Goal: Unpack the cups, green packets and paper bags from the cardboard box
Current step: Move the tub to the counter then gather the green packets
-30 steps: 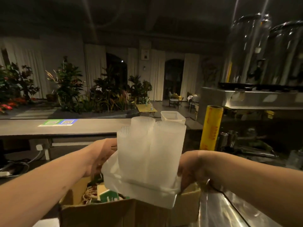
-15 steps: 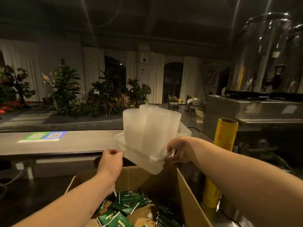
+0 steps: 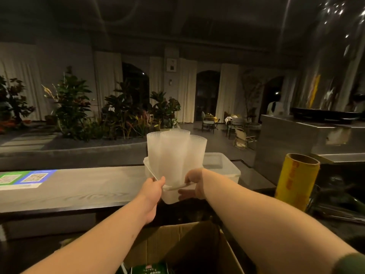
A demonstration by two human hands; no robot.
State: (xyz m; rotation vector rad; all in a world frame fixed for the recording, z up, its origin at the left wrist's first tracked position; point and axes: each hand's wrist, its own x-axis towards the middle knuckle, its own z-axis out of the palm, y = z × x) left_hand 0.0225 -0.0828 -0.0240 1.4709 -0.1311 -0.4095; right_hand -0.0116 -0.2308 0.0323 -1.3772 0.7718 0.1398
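Several stacks of frosted plastic cups (image 3: 175, 153) stand upright in a clear plastic tub (image 3: 169, 195) that I hold out over the near edge of the wooden counter (image 3: 83, 188). My left hand (image 3: 153, 191) grips the tub's left rim. My right hand (image 3: 194, 184) grips its right side, thumb over the rim and fingers beneath. The open cardboard box (image 3: 189, 244) is below my forearms, with a green packet (image 3: 151, 268) showing at the bottom edge. No paper bags are visible.
A second clear plastic tub (image 3: 222, 165) sits on the counter just right of and behind the one I hold. A yellow roll of cling film (image 3: 297, 184) stands at the right. Large steel urns (image 3: 333, 76) rise on a steel shelf at far right. QR-code stickers (image 3: 23, 177) lie on the counter's left.
Both hands have carried the tub of cups up out of the box and forward to the counter edge. The box has dropped lower in view.
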